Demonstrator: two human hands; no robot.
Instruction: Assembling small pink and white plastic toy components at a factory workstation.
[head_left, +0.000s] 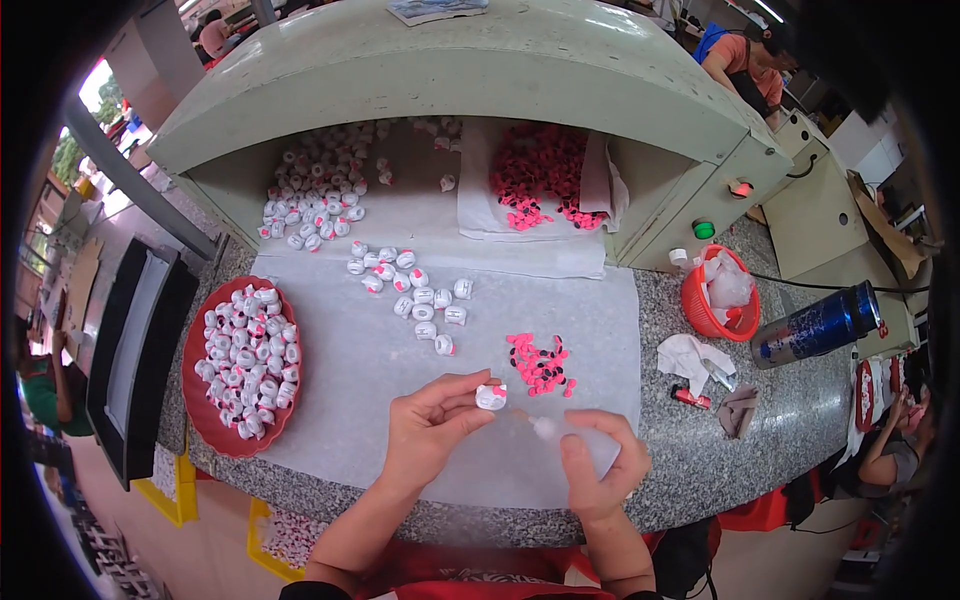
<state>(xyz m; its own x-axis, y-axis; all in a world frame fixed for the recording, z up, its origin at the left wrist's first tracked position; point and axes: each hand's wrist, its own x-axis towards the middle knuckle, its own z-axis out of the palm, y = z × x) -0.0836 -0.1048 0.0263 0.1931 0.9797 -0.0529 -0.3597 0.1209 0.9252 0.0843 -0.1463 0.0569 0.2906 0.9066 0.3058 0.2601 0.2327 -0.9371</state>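
Note:
My left hand [425, 425] pinches a small round white piece with pink marks [491, 397] between thumb and fingers. Just to its right, my right hand [607, 465] grips a translucent white squeeze bottle [590, 445], its narrow tip pointing at the piece. Whether the tip touches it I cannot tell. Beyond my hands a loose pile of small pink and black parts [542, 366] lies on the white sheet [350, 340]. Several more white pieces [424, 298] are scattered farther off to the left.
A red scalloped tray [194, 400] full of white pieces stands at left. The pale green cabinet [460, 60] shelters more white pieces [320, 180] and a pink heap [540, 165]. At right are an orange-red basket [692, 300], a blue tumbler [815, 325] and a crumpled cloth [690, 360].

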